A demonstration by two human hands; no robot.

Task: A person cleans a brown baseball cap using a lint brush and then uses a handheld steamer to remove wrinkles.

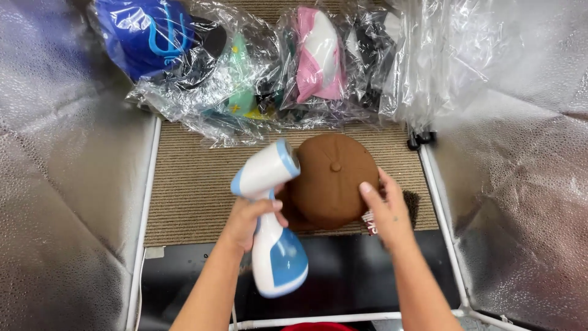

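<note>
Gripping a white-and-blue plastic handheld steamer (269, 214) around its handle, left hand (251, 217) closed tight, fingers wrapped, forearm rising from the lower edge of view at a slant toward the right. Steamer head tilted up and to the right, nozzle end touching or just beside the left edge of a round brown fabric cap with a button on its crown (334, 178). Right hand (386, 211) laid flat against the cap's right side, fingers straight and together, thumb pressed onto the crown, not clamped; wrist bent slightly inward, forearm angling in from the lower right. Cap resting near the front edge of a ribbed tan mat (190, 184), between both hands. Behind, along the far edge, crinkled clear plastic bags of caps (245, 67). On either side, silvery reflective walls (55, 184).
</note>
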